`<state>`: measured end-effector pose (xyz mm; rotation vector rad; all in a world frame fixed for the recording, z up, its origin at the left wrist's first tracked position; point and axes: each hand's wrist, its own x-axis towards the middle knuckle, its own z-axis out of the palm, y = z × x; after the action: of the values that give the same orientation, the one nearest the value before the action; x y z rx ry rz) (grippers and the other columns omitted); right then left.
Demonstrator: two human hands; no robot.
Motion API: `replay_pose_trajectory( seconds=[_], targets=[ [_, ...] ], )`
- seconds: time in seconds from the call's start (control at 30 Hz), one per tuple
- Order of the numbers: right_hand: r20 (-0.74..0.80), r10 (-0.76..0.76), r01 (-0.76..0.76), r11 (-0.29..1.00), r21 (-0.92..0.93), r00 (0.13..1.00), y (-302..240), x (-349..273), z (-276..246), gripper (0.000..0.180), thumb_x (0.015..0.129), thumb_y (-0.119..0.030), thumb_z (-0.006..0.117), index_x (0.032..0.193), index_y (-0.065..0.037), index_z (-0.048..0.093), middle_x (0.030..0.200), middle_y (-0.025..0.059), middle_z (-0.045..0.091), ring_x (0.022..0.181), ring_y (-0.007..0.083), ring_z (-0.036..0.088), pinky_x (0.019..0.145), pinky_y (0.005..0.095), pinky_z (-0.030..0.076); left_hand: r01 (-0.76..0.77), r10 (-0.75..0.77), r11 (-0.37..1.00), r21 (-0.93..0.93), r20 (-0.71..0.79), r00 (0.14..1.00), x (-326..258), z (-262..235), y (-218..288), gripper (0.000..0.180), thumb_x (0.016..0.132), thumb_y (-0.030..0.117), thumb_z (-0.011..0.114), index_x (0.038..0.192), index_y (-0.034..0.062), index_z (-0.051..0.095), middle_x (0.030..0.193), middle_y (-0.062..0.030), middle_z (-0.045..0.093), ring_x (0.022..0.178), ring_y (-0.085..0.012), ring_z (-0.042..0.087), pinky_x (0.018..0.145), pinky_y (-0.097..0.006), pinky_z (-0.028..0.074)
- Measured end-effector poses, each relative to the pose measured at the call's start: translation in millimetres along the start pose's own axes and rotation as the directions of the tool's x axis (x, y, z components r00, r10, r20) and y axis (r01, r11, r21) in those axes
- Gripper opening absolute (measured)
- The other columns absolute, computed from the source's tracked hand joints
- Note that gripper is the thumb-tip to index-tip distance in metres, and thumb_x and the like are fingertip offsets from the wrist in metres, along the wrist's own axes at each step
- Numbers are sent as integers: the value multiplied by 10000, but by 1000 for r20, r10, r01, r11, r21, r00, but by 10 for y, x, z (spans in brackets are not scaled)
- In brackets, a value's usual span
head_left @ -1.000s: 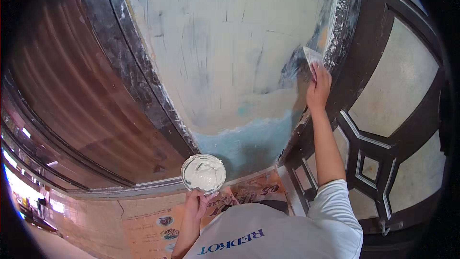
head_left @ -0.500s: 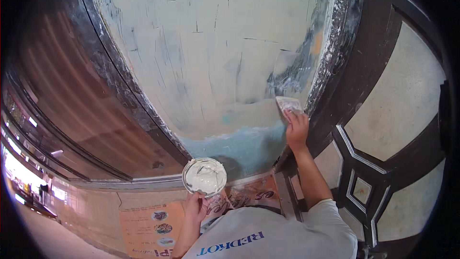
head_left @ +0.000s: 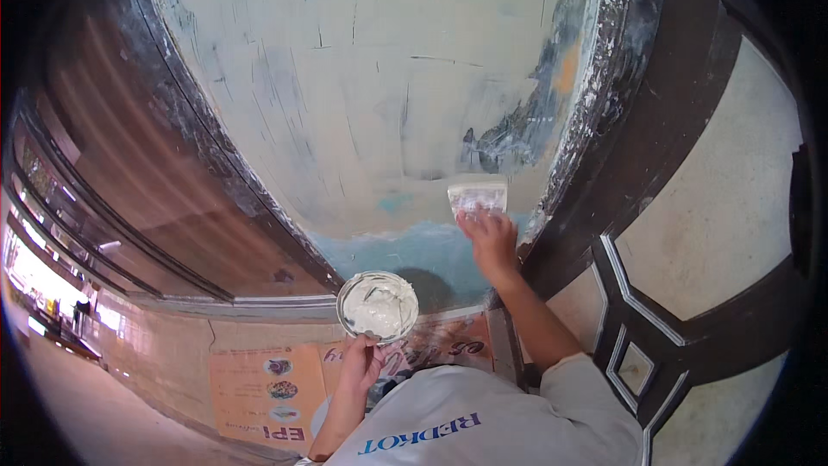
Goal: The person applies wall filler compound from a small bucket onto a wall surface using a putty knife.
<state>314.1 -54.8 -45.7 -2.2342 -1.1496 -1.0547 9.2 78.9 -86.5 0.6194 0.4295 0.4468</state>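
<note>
My right hand [head_left: 492,242] grips a flat, pale putty scraper [head_left: 478,196] smeared with white filler. Its wide edge lies at the wall panel [head_left: 345,112], just above a bare blue strip [head_left: 388,248] along the bottom. Cream filler coats most of this panel, with dark streaks and a dark uncoated patch [head_left: 509,140] on the right. My left hand [head_left: 364,361] holds a round tub [head_left: 343,311] by its near rim, low in front of me. White putty [head_left: 379,306] fills the tub, its surface stirred into ridges.
Dark, paint-spattered frames [head_left: 604,86] border the panel on both sides. A dark door with pale inset panes [head_left: 699,181] stands at the right, brown glazing [head_left: 164,173] at the left. An orange printed banner [head_left: 259,393] lies on the floor below.
My right hand has moved left with the putty scraper, which has turned so its wide edge is more level. The tub has shifted slightly up and right in view.
</note>
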Motion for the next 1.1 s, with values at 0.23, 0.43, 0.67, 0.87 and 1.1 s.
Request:
replay_pose_trajectory(
  seconds=[0.23, 0.43, 0.67, 0.87, 1.1],
  targets=[
    [335, 269, -427, 481, 766, 903, -122, -129, -290, 296, 921, -56, 499, 1209, -53, 570, 1117, 77, 622, 970, 222, 589, 858, 360, 470, 19, -18, 998, -54, 20, 1000, 36, 168, -83, 551, 807, 25, 459, 1341, -54, 349, 1291, -212, 503, 1112, -354, 579, 874, -455, 571],
    [591, 206, -561, -190, 806, 780, -333, 159, -573, 240, 990, -140, 474, 1193, -16, 506, 1104, 52, 602, 954, 124, 587, 770, 285, 510, -28, 27, 995, -94, -16, 1000, -13, 582, -29, 648, 754, -40, 434, 1383, -17, 281, 1328, -214, 462, 1107, -364, 584, 836, -471, 587],
    [492, 58, -490, -39, 871, 869, -468, -16, -486, 248, 986, -172, 494, 1156, 1, 542, 1024, 70, 626, 960, 131, 589, 777, 298, 492, -82, 78, 992, -96, -43, 996, -67, 714, -30, 647, 769, -52, 416, 1396, 8, 269, 1338, -211, 455, 1109, -359, 586, 848, -467, 583],
    [331, 36, -328, 270, 905, 943, -553, -30, -537, 197, 908, -83, 563, 1094, -52, 620, 1030, 131, 640, 903, 253, 604, 830, 341, 473, -92, 88, 986, -141, -30, 996, -107, 754, -10, 624, 780, -50, 406, 1388, -12, 272, 1333, -211, 461, 1124, -356, 578, 874, -481, 568],
    [189, -182, -4, 710, 704, 965, -359, -170, -430, 348, 747, 47, 587, 1067, -75, 642, 1063, 115, 623, 958, 340, 545, 878, 394, 454, -67, 66, 986, -153, -6, 998, -196, 803, 46, 576, 791, -10, 405, 1355, -73, 304, 1306, -242, 488, 1094, -370, 594, 903, -477, 552]
  ],
)
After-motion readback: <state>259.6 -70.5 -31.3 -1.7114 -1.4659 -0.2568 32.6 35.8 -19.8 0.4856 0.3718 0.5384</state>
